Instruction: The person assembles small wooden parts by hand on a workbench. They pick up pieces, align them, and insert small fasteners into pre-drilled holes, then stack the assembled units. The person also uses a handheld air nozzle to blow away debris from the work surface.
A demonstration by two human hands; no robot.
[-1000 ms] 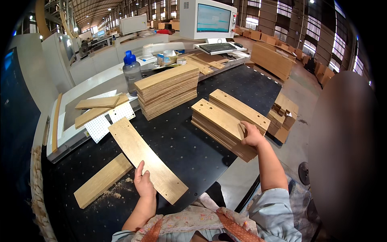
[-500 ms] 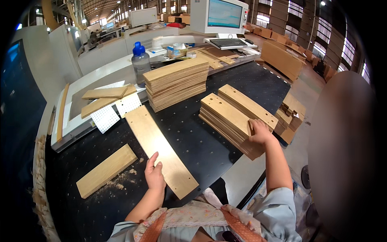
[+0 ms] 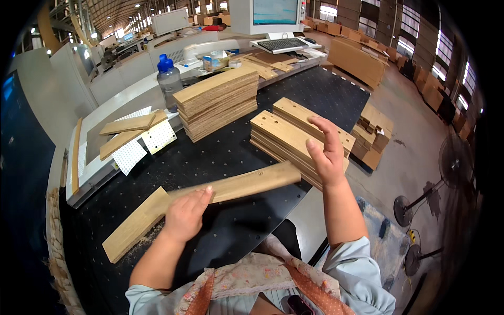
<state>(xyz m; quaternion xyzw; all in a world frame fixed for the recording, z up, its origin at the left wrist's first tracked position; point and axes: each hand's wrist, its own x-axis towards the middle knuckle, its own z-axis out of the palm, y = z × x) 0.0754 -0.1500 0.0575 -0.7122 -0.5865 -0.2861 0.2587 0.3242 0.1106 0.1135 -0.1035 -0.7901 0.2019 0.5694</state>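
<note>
My left hand (image 3: 185,214) grips a wooden board (image 3: 247,182) near its left end, thumb and fingers on the near edge. The board is turned on a slant and smeared by motion, its far end close to the drilled boards. My right hand (image 3: 328,157) is raised above those boards, thumb and fingers apart, holding nothing. Below it are a stack of drilled boards (image 3: 283,137) and, just behind, another row of drilled boards (image 3: 310,121). A single board (image 3: 135,227) lies at the left, partly overlapped by the held one, with sawdust beside it.
A tall stack of boards (image 3: 215,102) stands on the black perforated table (image 3: 231,231). Behind it are a blue-capped bottle (image 3: 169,84), a keyboard (image 3: 281,44) and a monitor (image 3: 274,11). Offcuts (image 3: 128,126) and white sheets lie at left. A fan (image 3: 452,163) stands at right.
My left hand has swung the board from lying lengthwise to a crosswise slant, its far end now toward the right. My right hand has lifted off the drilled stack and opened.
</note>
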